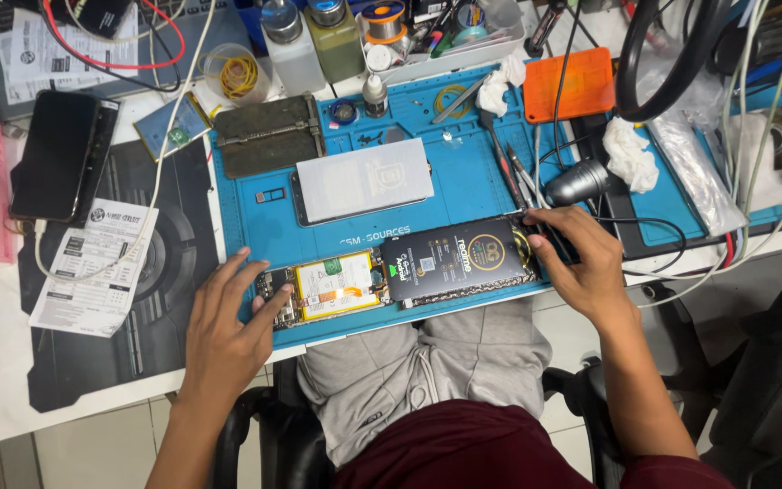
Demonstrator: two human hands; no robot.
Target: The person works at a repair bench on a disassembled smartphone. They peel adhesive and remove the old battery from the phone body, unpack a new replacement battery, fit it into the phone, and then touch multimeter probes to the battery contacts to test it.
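On the blue silicone repair mat (463, 195), we press our left hand (228, 330) on the opened phone with yellow battery (323, 290). Right of it, our right hand (581, 263) pinches the black battery pack (459, 258). The phone is still uncovered, the pack not fitted.

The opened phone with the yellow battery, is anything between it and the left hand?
No. The left hand already touches the opened phone at its left end, with nothing visible between them.
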